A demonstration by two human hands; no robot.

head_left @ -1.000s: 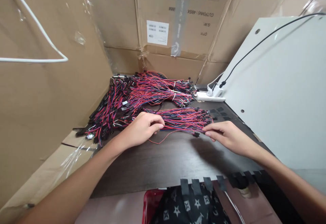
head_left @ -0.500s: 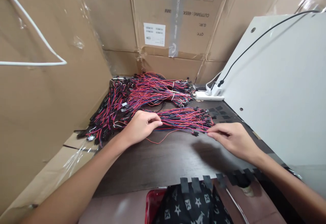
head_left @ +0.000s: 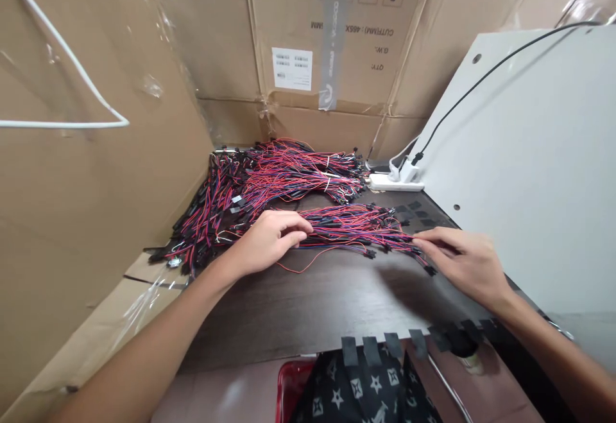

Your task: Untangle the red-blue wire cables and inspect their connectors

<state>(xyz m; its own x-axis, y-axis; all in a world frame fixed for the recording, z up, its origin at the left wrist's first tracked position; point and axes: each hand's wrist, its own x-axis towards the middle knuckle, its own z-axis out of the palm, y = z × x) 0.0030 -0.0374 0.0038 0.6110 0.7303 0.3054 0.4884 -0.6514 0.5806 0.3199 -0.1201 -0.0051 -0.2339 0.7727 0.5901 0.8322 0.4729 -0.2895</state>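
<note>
A long bundle of red, blue and black wire harnesses (head_left: 349,224) lies across the dark tabletop. My left hand (head_left: 274,237) is over its left part, fingers curled and thumb close to them, closed on wires there. At the bundle's right end, my right hand (head_left: 457,259) pinches a thin wire harness between thumb and fingers and draws it out beyond the others. Small black connectors (head_left: 430,270) hang just below those fingertips. One loose orange wire (head_left: 308,269) loops out at the bundle's front.
Tied wire bundles (head_left: 293,172) lie behind, and a heap of harnesses (head_left: 206,208) sits at left. A white power strip (head_left: 397,183) stands by the white panel (head_left: 529,153). Cardboard (head_left: 231,57) walls the back and left. Black tape strips (head_left: 370,349) hang along the front edge.
My right hand has moved right, pulling the wire end further out, with black connectors now showing below it. The left hand has shifted slightly right, its fingertips a little further apart.
</note>
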